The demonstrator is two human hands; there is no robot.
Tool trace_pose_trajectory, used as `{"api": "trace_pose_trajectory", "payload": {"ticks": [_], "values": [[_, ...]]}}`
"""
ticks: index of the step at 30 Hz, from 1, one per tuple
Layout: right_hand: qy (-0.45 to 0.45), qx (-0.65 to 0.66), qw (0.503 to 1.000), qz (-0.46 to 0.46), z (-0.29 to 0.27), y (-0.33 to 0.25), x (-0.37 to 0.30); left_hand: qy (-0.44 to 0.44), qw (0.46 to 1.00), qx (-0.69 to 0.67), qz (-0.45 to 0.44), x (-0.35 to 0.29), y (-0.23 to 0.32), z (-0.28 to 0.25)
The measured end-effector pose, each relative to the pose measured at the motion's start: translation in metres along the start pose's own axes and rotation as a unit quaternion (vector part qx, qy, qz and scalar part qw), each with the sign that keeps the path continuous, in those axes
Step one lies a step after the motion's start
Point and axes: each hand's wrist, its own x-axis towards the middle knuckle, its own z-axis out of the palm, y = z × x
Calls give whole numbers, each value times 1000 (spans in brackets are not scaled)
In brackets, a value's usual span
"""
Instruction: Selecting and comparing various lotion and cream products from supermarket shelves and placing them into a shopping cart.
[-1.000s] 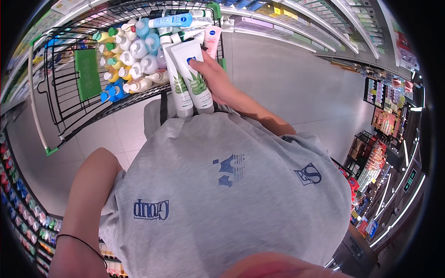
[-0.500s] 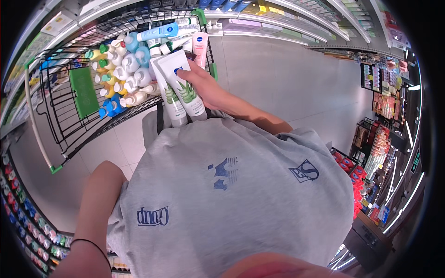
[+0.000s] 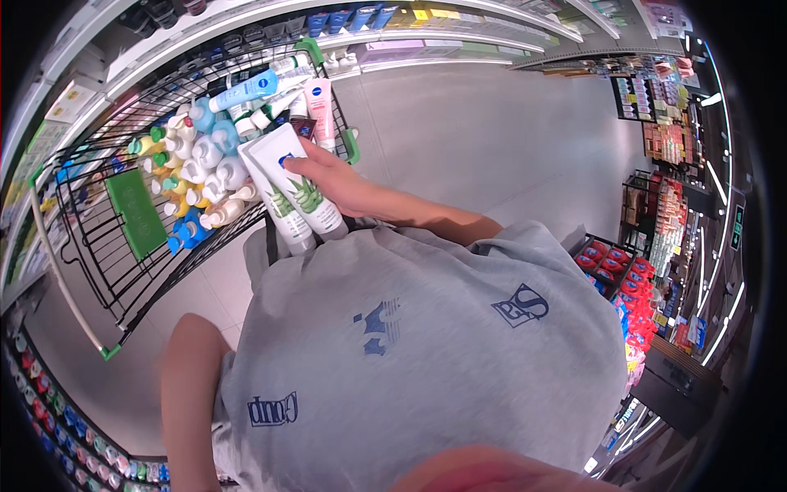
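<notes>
My right hand [image 3: 332, 176] grips two white tubes [image 3: 305, 195] with green aloe leaf prints, side by side and slightly fanned. Their caps point down toward my grey shirt, and my thumb lies across the front tube. The tubes are held at the near edge of a black wire shopping cart [image 3: 90, 275]. Just beyond my fingers, a pink tube [image 3: 320, 111] stands in the cart. A light blue tube [image 3: 246, 90] lies across other tubes there. My left arm [image 3: 193, 385] hangs bent at the lower left, and its hand is out of the picture.
Several pump bottles [image 3: 205, 156] crowd the cart beside a green panel [image 3: 135, 213]. Store shelves [image 3: 459, 45] run along the far side, and more goods line the lower left. A display of red packages [image 3: 607, 261] stands at my right. Grey floor [image 3: 475, 139] stretches between.
The cart, shelves and tubes have shifted left and slightly down in the picture as the view turned. My right hand keeps its grip. My left wrist with its dark band has gone out of view.
</notes>
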Motion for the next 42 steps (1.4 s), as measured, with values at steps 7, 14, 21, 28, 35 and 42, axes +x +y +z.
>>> {"api": "trace_pose_trajectory", "payload": {"ticks": [7, 14, 21, 28, 35, 42], "values": [[29, 27, 999, 8, 1, -5, -5, 483, 784, 283, -270, -113, -26, -53], [60, 17, 998, -21, 9, -4, -1, 267, 649, 289, -651, -259, -89, -25], [118, 0, 991, -67, 21, -9, 8, 313, 662, 211, -648, -249, -106, -42], [127, -141, 978, -86, -2, -19, -2, 352, 661, 93, -656, -248, -108, -38], [142, -187, 969, -76, -8, -43, -15, 320, 681, 51, -656, -254, -115, -37], [137, -167, 973, -80, -15, -40, -18, 297, 694, 61, -653, -253, -118, -38]]}}
